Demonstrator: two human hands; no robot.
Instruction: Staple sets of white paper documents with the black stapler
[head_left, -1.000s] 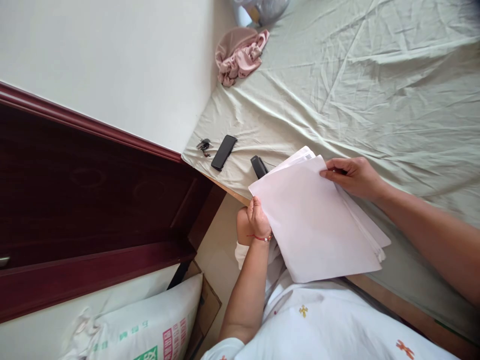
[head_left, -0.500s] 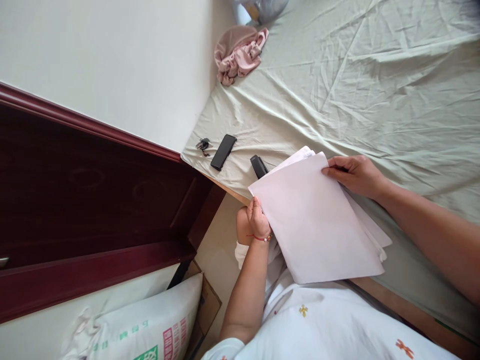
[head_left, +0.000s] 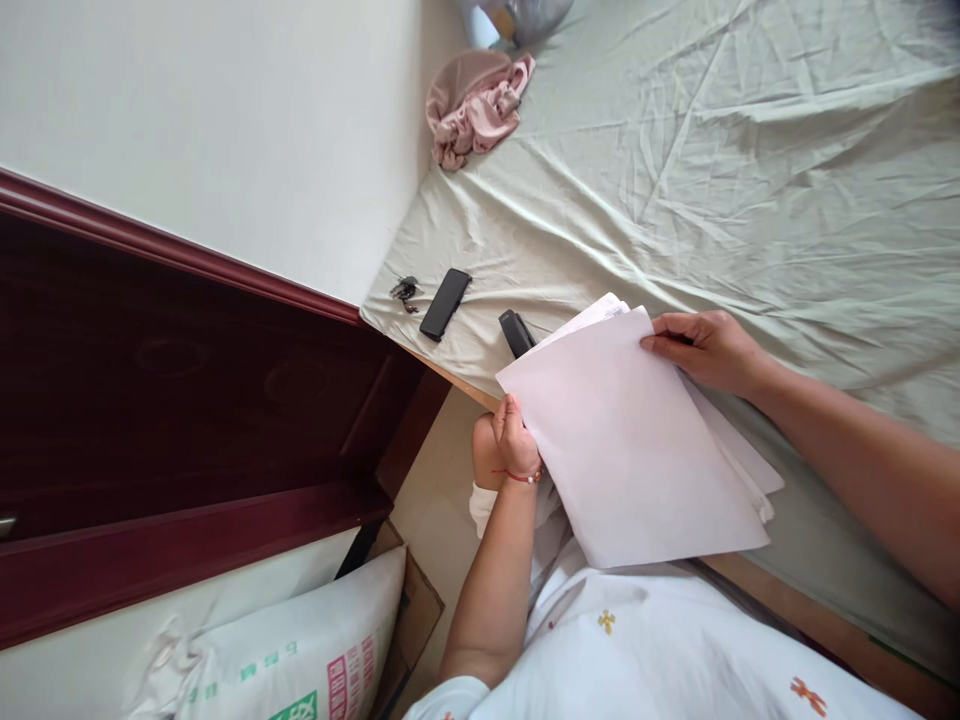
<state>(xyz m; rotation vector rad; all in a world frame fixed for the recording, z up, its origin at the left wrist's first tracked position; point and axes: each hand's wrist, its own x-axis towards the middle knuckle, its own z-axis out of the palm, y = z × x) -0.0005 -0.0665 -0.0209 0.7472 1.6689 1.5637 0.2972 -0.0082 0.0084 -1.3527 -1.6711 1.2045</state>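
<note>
holding papers point(head_left: 637, 450) by their edges

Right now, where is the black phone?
In the head view, the black phone lies on the pale sheet, a little left of centre, just right of the keys and up and left of the papers.

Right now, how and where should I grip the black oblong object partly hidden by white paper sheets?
Probably pinch the black oblong object across its narrow width at the upper end, coming from the picture's top: it lies diagonally on the pale-green cloth, and the white sheets hide its lower end.
</note>
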